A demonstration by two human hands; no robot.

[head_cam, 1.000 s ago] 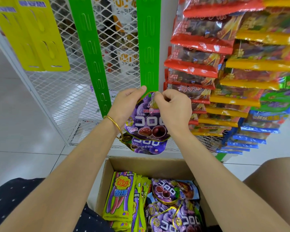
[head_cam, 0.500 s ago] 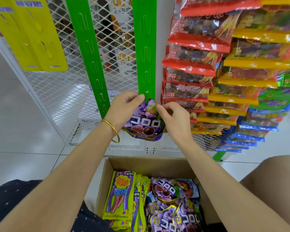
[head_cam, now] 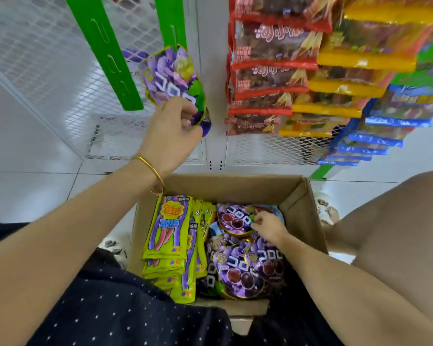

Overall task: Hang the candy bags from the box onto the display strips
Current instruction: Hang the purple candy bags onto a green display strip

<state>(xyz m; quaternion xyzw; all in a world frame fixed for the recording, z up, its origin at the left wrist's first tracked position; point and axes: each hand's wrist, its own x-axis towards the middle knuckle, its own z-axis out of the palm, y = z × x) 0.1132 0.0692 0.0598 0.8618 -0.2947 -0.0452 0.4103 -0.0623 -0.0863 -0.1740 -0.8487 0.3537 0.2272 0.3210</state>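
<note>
A person crouches over an open cardboard box (head_cam: 295, 193) on a white tiled floor (head_cam: 30, 196), facing a white wire-mesh display rack (head_cam: 48, 78). The left hand (head_cam: 170, 131), with a gold bangle (head_cam: 151, 171) at the wrist, is raised to the foot of the right-hand green display strip (head_cam: 171, 20); its fingers curl around the lower edge of a purple grape gummy bag (head_cam: 171, 76) that hangs from that strip, blurred in the view. A second green display strip (head_cam: 105, 51) slants down just to the left, with no bag visible on it. The right hand (head_cam: 266, 226) reaches into the far part of the box, its fingertips pinching the right edge of another purple grape gummy bag (head_cam: 233, 218) lying on top of the pile. More purple gummy bags (head_cam: 240, 270) lie nearer in the box, and a stack of yellow-green sour candy bags (head_cam: 168, 233) fills its left side. To the right of the rack hang columns of red-edged candy bags (head_cam: 268, 78), yellow-edged candy bags (head_cam: 348, 88) and blue-edged candy bags (head_cam: 375, 138). A dark dotted garment (head_cam: 110, 313) covers the near left foreground, and a bare knee (head_cam: 398, 221) rises at the right.
</note>
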